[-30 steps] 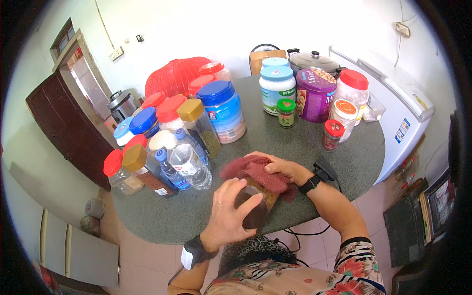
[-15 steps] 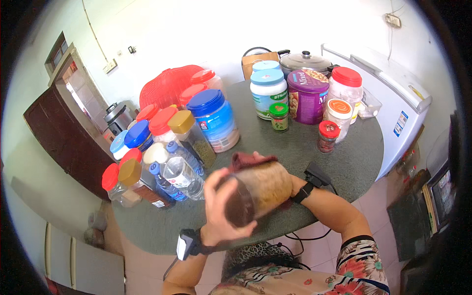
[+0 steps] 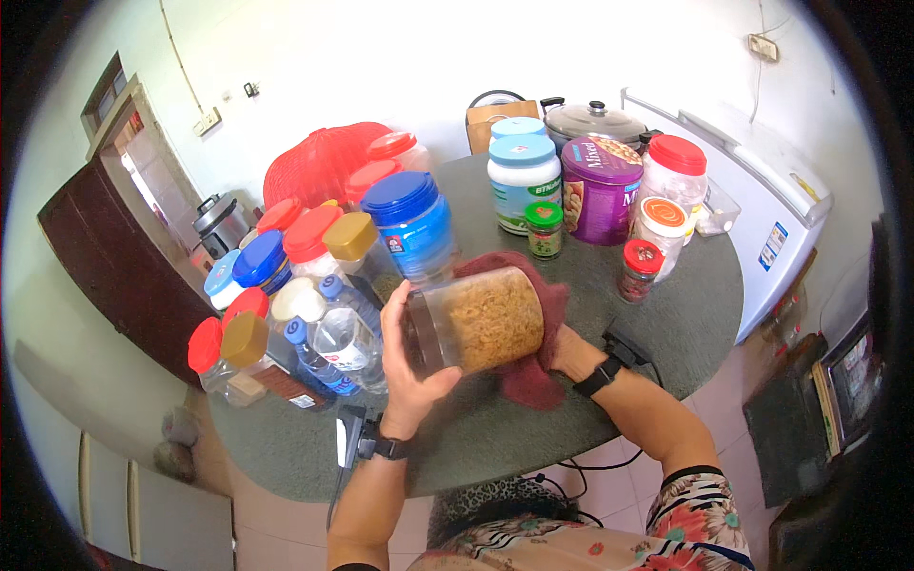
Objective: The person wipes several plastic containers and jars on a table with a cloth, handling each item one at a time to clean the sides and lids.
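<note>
- Clear jar [image 3: 500, 322], tan contents: is lying sideways above the bench [image 3: 457, 447], its dark lid [image 3: 428, 335] pointing to nine o'clock.
- Left hand [image 3: 404, 376]: is gripping the lid end, thumb below.
- Right hand [image 3: 568, 352]: is reaching behind the maroon cloth [image 3: 535, 385] at the jar's three o'clock end; cloth and jar are hiding its fingers, closure indeterminable.
- Green-lidded jar [image 3: 545, 231]: is standing at one o'clock.
- Red-lidded jar [image 3: 640, 273]: is standing at two o'clock.

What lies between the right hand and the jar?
In the head view, a maroon cloth lies between the right hand, mostly hidden, and the jar.
</note>
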The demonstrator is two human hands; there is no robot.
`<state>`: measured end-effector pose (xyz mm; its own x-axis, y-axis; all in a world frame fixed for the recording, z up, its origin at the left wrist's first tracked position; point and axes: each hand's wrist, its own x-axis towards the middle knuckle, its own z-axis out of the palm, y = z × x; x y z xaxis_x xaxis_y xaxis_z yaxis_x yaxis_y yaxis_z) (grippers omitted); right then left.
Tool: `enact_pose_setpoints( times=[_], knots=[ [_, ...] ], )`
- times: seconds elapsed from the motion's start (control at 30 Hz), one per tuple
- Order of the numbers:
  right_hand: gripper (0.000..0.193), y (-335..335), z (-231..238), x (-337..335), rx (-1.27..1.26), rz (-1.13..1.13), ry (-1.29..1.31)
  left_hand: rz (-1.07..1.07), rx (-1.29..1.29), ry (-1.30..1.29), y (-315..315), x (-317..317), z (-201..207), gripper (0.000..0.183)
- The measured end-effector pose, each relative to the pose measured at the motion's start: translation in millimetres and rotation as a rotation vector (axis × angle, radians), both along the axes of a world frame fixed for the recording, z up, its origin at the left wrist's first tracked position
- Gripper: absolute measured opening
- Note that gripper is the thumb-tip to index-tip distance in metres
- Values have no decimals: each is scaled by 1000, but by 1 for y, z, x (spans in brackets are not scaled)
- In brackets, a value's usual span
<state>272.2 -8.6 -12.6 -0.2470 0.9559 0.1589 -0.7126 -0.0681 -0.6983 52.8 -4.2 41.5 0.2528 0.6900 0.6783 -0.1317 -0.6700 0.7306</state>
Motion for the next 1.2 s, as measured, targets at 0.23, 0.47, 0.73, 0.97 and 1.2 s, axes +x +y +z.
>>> enact_pose_setpoints(
  times=[0.23,0.47,0.73,0.97,1.2],
  knots=[
    [49,-7,-4,-1,4,-63,-118,-204,-227,-90,-8,-1,-6,113],
    [48,-11,16,-14,-127,-78,-177,-90,-245,-286,-8,2,-9,108],
    [60,-19,38,-22,134,56,-175,-228,-379,-468,3,-4,-4,91],
    [73,-3,22,-19,111,-243,-228,-308,-453,-405,8,-1,-14,84],
    [66,-9,1,-3,216,-241,-189,-456,-571,-277,11,-6,-17,82]
  ],
)
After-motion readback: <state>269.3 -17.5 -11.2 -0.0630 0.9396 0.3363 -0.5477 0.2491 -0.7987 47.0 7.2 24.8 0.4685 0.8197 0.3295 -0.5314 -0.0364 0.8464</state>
